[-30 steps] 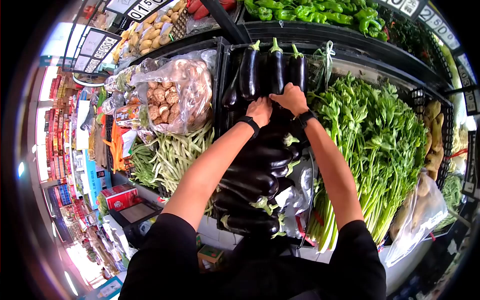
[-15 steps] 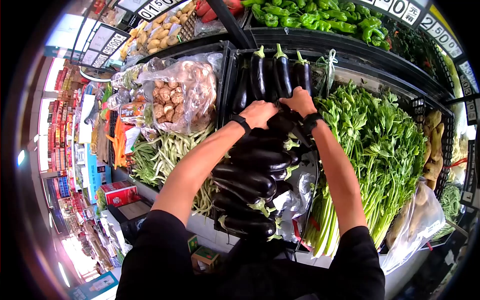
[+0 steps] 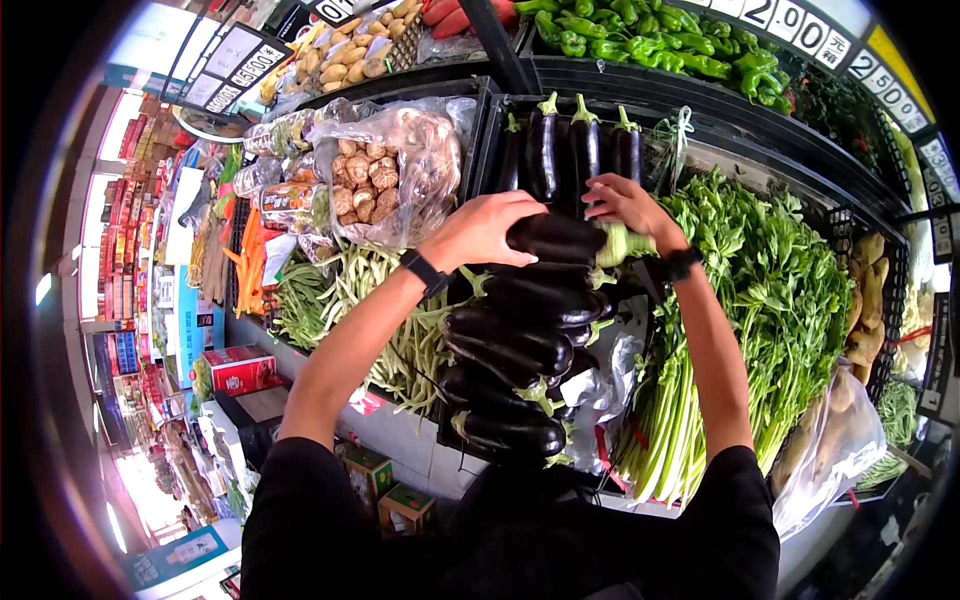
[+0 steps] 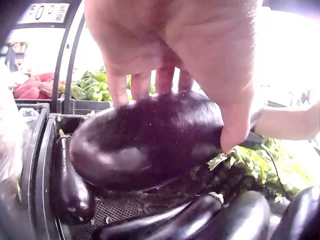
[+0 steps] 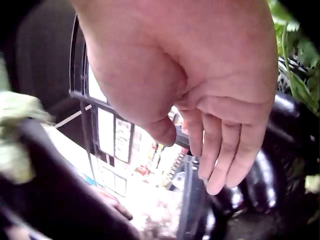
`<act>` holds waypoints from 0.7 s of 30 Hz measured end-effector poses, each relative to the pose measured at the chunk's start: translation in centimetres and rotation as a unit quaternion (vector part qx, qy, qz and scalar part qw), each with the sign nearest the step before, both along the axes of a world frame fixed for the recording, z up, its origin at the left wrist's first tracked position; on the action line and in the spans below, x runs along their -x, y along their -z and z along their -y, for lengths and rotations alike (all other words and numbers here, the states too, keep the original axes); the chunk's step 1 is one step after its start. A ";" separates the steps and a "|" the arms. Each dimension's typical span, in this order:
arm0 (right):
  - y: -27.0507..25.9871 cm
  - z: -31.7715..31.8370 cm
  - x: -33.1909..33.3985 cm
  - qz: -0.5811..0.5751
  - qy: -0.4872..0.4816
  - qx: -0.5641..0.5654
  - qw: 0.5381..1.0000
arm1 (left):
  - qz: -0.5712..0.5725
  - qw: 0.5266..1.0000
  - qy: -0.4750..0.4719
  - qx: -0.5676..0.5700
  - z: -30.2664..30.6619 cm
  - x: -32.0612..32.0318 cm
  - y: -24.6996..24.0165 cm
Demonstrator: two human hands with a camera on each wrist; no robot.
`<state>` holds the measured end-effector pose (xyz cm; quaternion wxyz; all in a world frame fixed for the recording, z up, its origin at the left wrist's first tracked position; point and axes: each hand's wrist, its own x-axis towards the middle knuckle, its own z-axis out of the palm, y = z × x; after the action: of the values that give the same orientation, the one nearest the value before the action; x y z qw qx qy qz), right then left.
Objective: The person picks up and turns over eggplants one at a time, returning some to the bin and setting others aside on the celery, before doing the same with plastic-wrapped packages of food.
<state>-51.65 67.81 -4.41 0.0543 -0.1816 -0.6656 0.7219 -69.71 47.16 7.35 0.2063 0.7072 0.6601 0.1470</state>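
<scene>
My left hand (image 3: 488, 228) grips a large dark purple eggplant (image 3: 555, 238) above the black crate (image 3: 484, 150). In the left wrist view, fingers lie behind this eggplant (image 4: 150, 140) and the thumb wraps its near side. Its pale green stem (image 3: 618, 245) points right. Just above that stem is my right hand (image 3: 630, 208), its fingers loosely bent with nothing between them. Behind the hands, several eggplants (image 3: 585, 150) stand in a row, stems up. Toward my body, more eggplants (image 3: 510, 345) lie sideways in a pile.
Leafy celery (image 3: 740, 280) fills the space right of the crate. On the left are bagged mushrooms (image 3: 365, 185) and green beans (image 3: 385, 290). Green peppers (image 3: 660, 40) sit in a tray behind, below price signs (image 3: 790, 28). A clear plastic bag (image 3: 610, 385) lies beside the eggplant pile.
Both hands were close together at the standing eggplants. The left hand has since come back toward my body holding an eggplant turned sideways. The right hand has moved slightly right, away from the left.
</scene>
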 end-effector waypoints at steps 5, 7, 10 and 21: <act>-8.6 6.3 -5.0 -0.071 0.011 0.211 0.975 | 0.159 0.971 -0.159 0.086 4.9 -1.3 -5.4; -11.2 9.6 -5.9 -0.079 0.028 0.140 0.987 | 0.331 0.921 -0.194 0.073 7.8 -2.5 -5.6; -15.2 15.1 -7.3 -0.101 0.003 0.084 0.991 | 0.589 0.770 -0.231 0.081 12.8 -6.4 -5.9; -20.8 31.3 -13.2 -0.100 0.034 -0.193 0.976 | 0.856 0.496 -0.119 0.085 29.8 -17.4 -7.4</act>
<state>-38.41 36.49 16.42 0.1790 -0.1169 -0.7769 0.5922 -52.35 17.38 14.75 0.7101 0.1291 0.2476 0.6463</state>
